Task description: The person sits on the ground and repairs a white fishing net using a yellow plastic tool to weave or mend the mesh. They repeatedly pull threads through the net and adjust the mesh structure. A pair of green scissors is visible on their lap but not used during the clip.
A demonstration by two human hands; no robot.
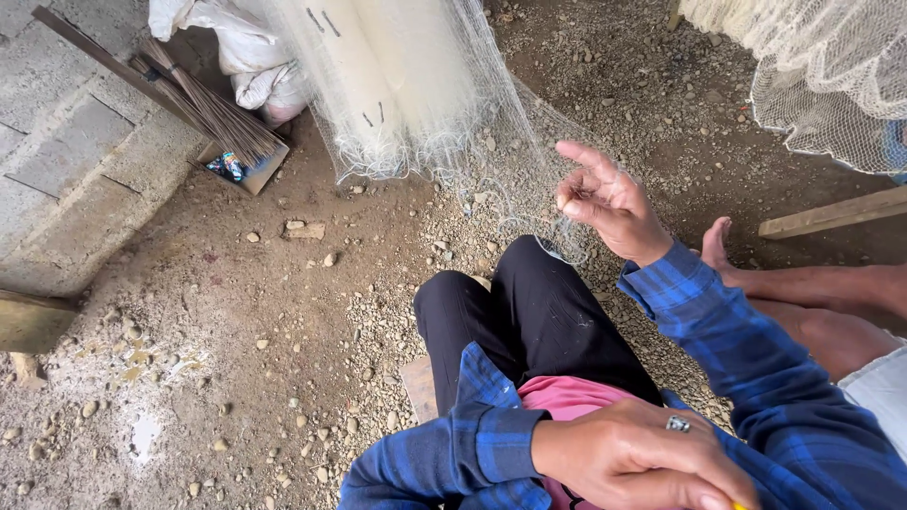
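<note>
Gravelly dirt floor (pixel 283 312) meets a grey concrete block wall (pixel 66 161) in daylight.

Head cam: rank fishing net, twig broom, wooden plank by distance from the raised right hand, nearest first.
From the right hand:
1. Fishing net: its fine strands run right up to the fingers, hanging just up-left.
2. Wooden plank: on the ground to the right, past a bare foot.
3. Twig broom: far left, by the concrete block wall.
</note>
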